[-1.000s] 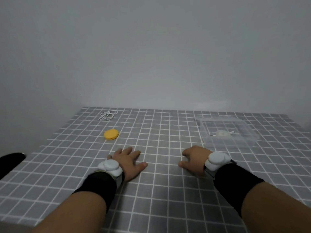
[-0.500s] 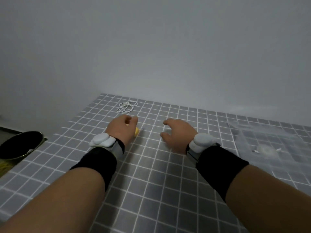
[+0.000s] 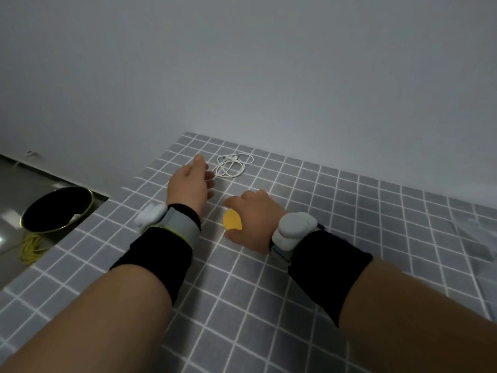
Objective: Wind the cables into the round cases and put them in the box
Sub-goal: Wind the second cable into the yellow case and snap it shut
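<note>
A yellow round case (image 3: 231, 220) lies on the grey checked tablecloth (image 3: 269, 305). My right hand (image 3: 254, 219) grips it, index finger curled over its far side and thumb at its near side. A coiled white cable (image 3: 233, 165) lies near the table's far left corner. Just left of the cable, my left hand (image 3: 191, 181) hovers with fingers stretched out and holds nothing. The clear plastic box (image 3: 481, 246) shows only as a blurred edge at the far right.
The table's left edge runs diagonally past my left wrist. Beyond it, on the floor, stand a black round bin with a gold rim (image 3: 55, 208) and a bundle of yellow cord (image 3: 32, 247). A plain grey wall backs the table.
The view swung left. Both hands moved forward to the far left. My left hand left the yellow case and reached beside the white cable; my right hand took hold of the case.
</note>
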The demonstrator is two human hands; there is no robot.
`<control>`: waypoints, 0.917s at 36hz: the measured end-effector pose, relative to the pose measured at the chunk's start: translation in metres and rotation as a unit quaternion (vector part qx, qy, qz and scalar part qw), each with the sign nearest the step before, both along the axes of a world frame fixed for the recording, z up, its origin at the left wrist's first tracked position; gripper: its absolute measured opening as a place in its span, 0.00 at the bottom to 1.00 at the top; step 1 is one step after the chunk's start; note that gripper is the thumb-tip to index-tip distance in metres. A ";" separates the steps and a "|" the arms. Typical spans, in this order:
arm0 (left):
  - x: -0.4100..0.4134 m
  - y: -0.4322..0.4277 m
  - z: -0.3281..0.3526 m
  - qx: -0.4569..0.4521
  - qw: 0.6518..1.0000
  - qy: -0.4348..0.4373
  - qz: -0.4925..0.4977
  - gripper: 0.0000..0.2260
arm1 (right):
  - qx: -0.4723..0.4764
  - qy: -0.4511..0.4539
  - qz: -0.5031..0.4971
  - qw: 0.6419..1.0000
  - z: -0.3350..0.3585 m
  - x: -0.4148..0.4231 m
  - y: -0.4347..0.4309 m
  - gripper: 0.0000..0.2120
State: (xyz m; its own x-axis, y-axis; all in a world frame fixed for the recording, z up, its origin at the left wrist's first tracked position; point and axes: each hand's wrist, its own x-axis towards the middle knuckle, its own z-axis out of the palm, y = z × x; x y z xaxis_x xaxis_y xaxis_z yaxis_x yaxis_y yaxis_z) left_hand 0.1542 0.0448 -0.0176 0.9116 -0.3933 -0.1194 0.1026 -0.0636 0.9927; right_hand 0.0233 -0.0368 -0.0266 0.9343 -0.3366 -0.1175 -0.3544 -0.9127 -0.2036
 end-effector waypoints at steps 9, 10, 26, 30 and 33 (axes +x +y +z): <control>-0.035 -0.036 0.000 -0.069 0.986 0.145 -0.048 0.18 | 0.179 -0.292 -0.093 0.935 0.008 -0.024 -0.040 0.36; -0.041 -0.036 0.002 -0.074 0.981 0.170 -0.065 0.20 | 0.186 -0.306 -0.091 0.929 0.010 -0.026 -0.042 0.36; -0.077 -0.086 -0.026 -0.153 0.877 0.354 -0.287 0.23 | 0.184 -0.341 -0.089 0.917 -0.014 -0.065 -0.084 0.32; -0.072 -0.090 -0.028 -0.199 0.863 0.361 -0.293 0.27 | 0.134 -0.417 -0.080 0.895 -0.023 -0.061 -0.090 0.27; -0.072 -0.091 -0.029 -0.217 0.866 0.347 -0.288 0.32 | 0.091 -0.440 -0.069 0.891 -0.028 -0.059 -0.092 0.25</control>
